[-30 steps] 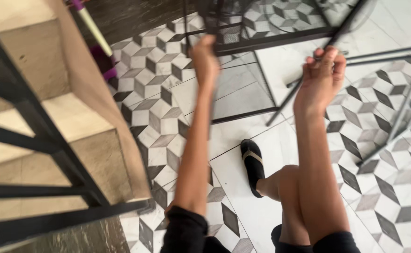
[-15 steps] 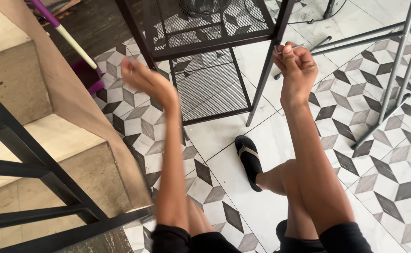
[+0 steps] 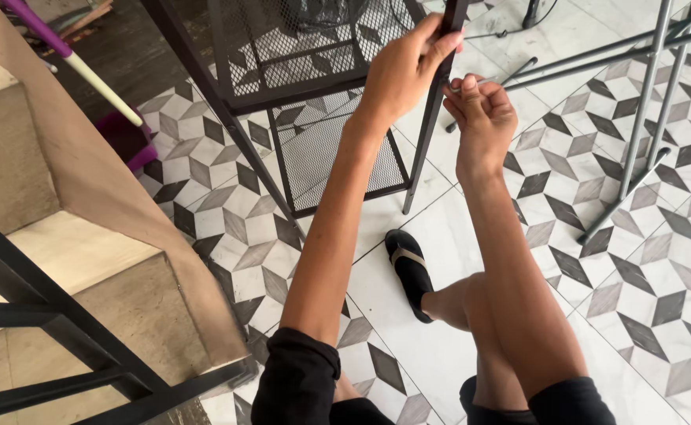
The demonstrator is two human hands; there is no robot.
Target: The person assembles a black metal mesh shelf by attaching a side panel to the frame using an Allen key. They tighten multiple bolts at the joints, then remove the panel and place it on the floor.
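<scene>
My left hand (image 3: 404, 67) wrapped its grip around the black metal rack's (image 3: 298, 55) front leg (image 3: 432, 118), steadying it. My right hand (image 3: 479, 110) pinched closed beside that leg; what it held, I couldn't tell.

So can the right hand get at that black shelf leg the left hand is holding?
Probably yes. The right hand is curled right beside the black leg of the mesh shelf, just below the left hand that wraps it, and nothing stands between them.
</scene>
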